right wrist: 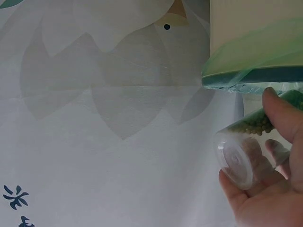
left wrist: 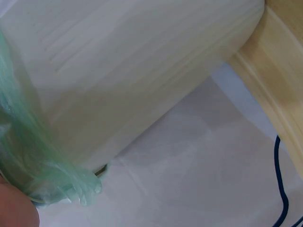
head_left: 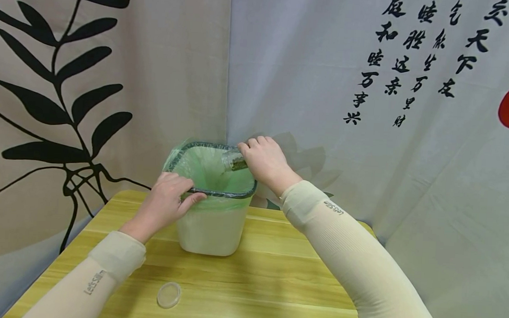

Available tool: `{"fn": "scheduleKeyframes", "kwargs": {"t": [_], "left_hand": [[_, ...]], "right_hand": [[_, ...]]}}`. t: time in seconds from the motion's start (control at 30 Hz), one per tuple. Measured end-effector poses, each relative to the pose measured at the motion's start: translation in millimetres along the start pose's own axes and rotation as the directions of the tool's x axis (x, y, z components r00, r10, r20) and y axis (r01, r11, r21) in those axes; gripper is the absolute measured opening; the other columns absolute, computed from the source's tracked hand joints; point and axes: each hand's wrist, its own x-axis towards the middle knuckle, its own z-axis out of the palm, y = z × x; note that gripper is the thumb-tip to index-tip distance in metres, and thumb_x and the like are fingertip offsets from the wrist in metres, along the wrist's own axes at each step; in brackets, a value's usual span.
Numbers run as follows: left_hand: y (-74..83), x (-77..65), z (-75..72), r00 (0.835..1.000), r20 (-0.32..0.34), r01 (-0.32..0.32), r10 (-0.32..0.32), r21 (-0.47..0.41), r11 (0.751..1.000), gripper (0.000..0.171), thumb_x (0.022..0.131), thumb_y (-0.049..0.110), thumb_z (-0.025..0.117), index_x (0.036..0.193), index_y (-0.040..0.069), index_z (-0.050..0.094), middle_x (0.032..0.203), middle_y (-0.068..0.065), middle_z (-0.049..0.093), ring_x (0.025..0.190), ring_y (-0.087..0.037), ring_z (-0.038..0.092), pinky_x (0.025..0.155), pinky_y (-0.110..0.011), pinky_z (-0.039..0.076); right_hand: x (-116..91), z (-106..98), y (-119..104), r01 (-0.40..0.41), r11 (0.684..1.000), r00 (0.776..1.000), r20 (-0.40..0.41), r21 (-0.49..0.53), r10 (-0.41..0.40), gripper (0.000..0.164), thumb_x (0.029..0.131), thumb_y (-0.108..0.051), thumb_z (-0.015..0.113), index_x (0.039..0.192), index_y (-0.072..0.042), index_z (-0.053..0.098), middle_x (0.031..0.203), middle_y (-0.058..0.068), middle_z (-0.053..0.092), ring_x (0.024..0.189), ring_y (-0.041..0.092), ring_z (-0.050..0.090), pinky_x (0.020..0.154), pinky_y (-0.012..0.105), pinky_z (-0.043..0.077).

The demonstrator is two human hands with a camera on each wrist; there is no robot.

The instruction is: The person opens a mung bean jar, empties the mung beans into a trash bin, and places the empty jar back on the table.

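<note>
A whitish trash bin (head_left: pixel 212 229) stands on the table, lined with a green plastic bag (head_left: pixel 208 168) folded over its dark rim. My left hand (head_left: pixel 166 197) grips the rim at the near left, its thumb along the front. Over the opening at the right, my right hand (head_left: pixel 268 160) holds a clear plastic jar (head_left: pixel 233 161) tipped on its side, mouth toward the inside of the bin. Small round greenish-brown grains (right wrist: pixel 258 125) lie along the jar's lower side in the right wrist view. The jar's base (right wrist: pixel 236 163) faces that camera.
A clear round lid (head_left: pixel 169 295) lies on the wooden table (head_left: pixel 291 276) in front of the bin. Behind hangs a cloth backdrop (head_left: pixel 177 68) with a black plant print and dark characters, close to the table's back edge.
</note>
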Motion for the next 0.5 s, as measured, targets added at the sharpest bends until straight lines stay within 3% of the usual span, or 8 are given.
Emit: {"fn": "scheduleKeyframes", "kwargs": {"t": [0.5], "left_hand": [[-0.9,-1.3,0.8,1.0,0.017,0.013,-0.013,0.011,1.0,0.046,0.1,0.051,0.067,0.074,0.018,0.05,0.064,0.006,0.046,0.068,-0.016,0.044,0.085,-0.044,0.045]], "right_hand": [[0.2,0.7,-1.4,0.016,1.0,0.999,-0.033,-0.023,-0.016,0.039,0.113,-0.008,0.05,0.15,-0.017,0.059,0.14,0.007,0.069,0.132,0.029,0.063,0.117,0.043,0.048]]}}
